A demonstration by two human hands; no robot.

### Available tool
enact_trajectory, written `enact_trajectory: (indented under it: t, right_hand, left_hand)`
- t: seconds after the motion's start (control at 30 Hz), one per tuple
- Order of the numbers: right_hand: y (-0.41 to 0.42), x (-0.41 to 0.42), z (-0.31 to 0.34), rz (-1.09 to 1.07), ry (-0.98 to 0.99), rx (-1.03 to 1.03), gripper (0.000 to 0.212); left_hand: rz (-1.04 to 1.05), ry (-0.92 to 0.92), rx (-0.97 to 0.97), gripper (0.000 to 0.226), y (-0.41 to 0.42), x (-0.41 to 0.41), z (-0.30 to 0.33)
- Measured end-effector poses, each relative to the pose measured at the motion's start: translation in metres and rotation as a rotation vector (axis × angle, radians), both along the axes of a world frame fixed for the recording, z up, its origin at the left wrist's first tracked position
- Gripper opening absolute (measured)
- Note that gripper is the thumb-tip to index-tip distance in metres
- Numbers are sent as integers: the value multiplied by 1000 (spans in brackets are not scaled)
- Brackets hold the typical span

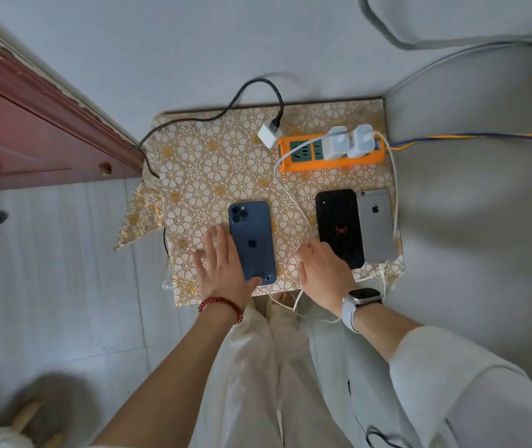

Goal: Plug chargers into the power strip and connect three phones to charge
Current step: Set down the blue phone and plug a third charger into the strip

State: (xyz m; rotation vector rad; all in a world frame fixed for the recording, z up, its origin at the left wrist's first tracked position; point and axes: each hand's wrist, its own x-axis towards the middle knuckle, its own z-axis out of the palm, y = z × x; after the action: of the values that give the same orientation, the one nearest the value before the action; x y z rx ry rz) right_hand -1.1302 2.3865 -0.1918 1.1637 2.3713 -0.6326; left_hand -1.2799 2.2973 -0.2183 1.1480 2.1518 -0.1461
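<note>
An orange power strip (293, 164) lies at the back right of the small table, with two white chargers (348, 143) plugged into it. A third white charger (268, 134) on a black cable (251, 88) lies loose just left of the strip. A blue phone (253, 242), a black phone (339, 226) and a silver phone (377, 224) lie face down. My left hand (222, 266) lies flat along the blue phone's left edge, thumb at its bottom. My right hand (322, 270) curls over a white cable (293, 198) at the black phone's lower left corner. Another white cable runs to the silver phone's bottom.
A gold floral cloth (206, 163) covers the table and hangs off its left edge. A red-brown wooden door (31, 130) stands at the left. Grey cushions (484, 205) press against the table's right side. Grey floor tiles (64, 270) lie at the left, and my legs in pale trousers below.
</note>
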Motion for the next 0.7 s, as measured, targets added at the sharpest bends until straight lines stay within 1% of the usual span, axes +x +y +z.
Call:
enact_trajectory:
  t: [0.1, 0.23, 0.37, 0.47, 0.57, 0.63, 0.7]
  right_hand:
    - [-3, -7, 0, -31, 51, -43, 29]
    - [-10, -18, -2, 3, 55, -140, 50]
    - [-20, -22, -5, -59, 63, -212, 59]
    - [-24, -18, -2, -31, 40, -195, 59]
    - [-18, -17, 5, -12, 30, -128, 52]
    - [-6, -24, 15, -47, 99, -67, 46]
    - [11, -33, 28, -71, 209, 0, 42]
  left_hand:
    - [1, -13, -4, 104, -4, 13, 2]
    - [-49, 21, 1, 100, -9, 12, 2]
    - [-84, 15, 9, 95, -10, 7, 1]
    - [-111, 8, -4, 92, -9, 5, 3]
    - [-113, -38, 11, 83, -3, -6, 10]
    - [-59, -78, 77, 68, 11, -24, 20]
    - [-3, -65, 188, 54, 36, -45, 32]
